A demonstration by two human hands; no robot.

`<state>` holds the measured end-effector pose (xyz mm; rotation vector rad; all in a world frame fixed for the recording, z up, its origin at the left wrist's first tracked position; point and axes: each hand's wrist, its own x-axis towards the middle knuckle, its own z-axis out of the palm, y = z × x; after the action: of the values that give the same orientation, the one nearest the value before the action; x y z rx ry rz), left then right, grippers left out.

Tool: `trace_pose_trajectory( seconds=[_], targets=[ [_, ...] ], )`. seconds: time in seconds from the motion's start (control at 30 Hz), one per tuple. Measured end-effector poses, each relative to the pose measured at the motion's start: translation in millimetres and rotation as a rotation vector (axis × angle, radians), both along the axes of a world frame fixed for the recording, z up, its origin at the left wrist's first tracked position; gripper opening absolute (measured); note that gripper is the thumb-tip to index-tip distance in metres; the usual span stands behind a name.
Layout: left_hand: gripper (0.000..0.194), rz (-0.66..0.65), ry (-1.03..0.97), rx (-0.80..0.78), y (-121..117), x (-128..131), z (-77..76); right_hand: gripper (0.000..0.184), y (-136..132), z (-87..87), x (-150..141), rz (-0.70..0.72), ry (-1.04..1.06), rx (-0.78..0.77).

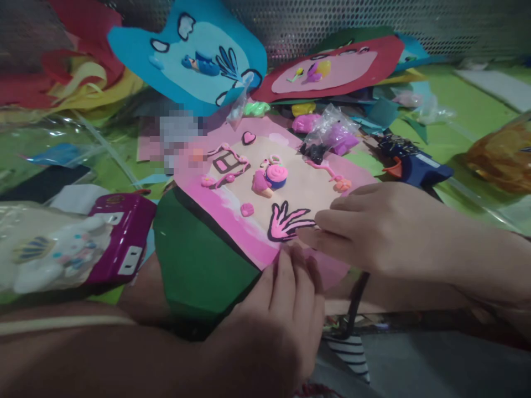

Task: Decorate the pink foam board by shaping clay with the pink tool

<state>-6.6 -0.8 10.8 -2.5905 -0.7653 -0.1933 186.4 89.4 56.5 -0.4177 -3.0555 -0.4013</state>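
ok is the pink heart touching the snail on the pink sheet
Apart. The head view shows a strip of bare beige paper between the pink heart and the snail.

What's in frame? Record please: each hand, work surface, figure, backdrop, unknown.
left_hand: left hand at near edge of pink sheet
right_hand: right hand beside black-outlined pink plant shape
work_surface: pink sheet, green piece along its left
figure: pink-and-blue snail shape on sheet
backdrop: blue cutout, red cutout
unknown: whether right hand grips anything
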Motion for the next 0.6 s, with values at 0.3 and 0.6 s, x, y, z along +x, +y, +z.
trace_pose_trajectory(
  seconds=[0.3, 0.6],
  targets=[
    [0.041, -0.016, -0.010, -0.005, 0.5, -0.3, 1.4, 0.020, 1.5, -5.4, -6.0, -0.002, 0.025, -0.025],
    [0.043, -0.004, 0.062, -0.029, 1.3, -0.1, 5.9, 0.019, 4.1, -5.0, -1.6, 0.021, 0.001, -0.022]
  ],
)
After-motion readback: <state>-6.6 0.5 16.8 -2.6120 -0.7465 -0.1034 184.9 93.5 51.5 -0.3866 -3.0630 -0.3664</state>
